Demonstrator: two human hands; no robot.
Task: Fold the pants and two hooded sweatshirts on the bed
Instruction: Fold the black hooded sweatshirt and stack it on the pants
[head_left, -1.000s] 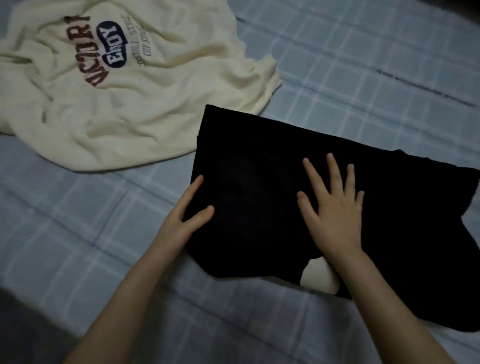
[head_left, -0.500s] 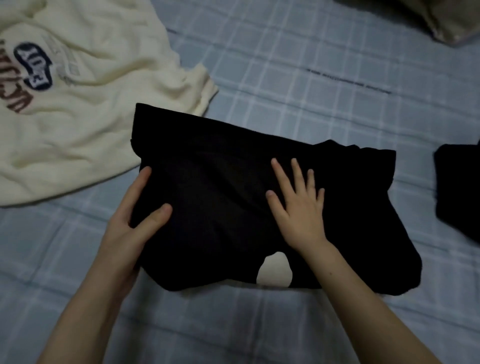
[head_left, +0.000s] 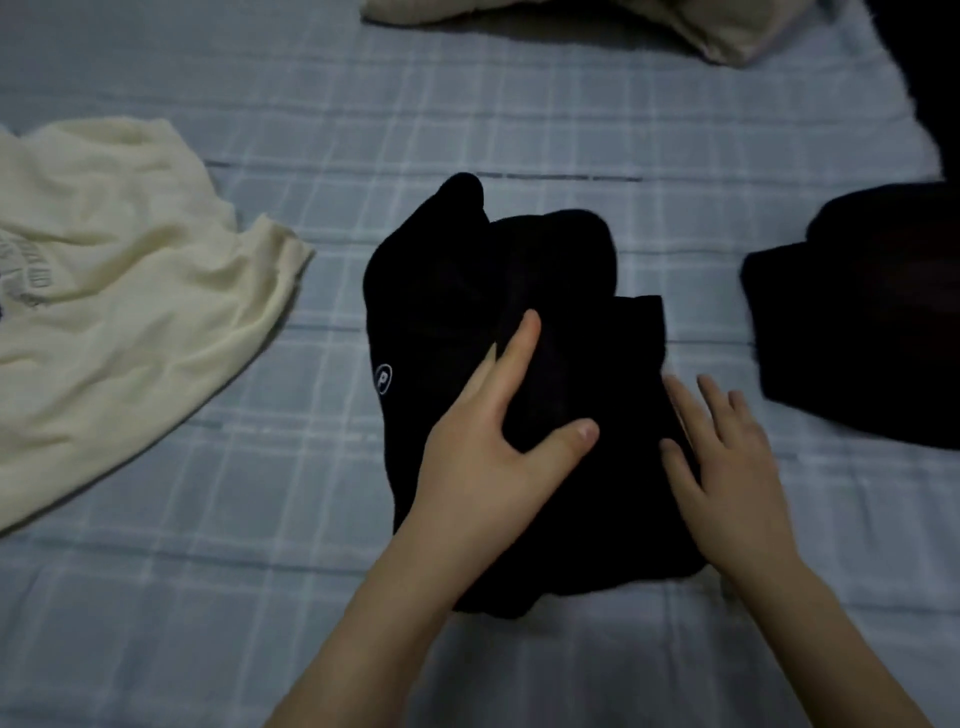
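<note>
1. Lettering is showing on the black garment: a small round badge with a "P", just left of the left hand. Print on the cream sweatshirt, farther left, is showing too blurred to read.
2. The garment is lying folded under both hands, its long side running away from the person.
3. The left hand is pressing flat on top, thumb spread.
4. The right hand is resting on its right edge, fingers straight.

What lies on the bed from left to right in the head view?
Cream printed sweatshirt → folded black garment with a small round logo → another black cloth bundle at the right edge.
</note>
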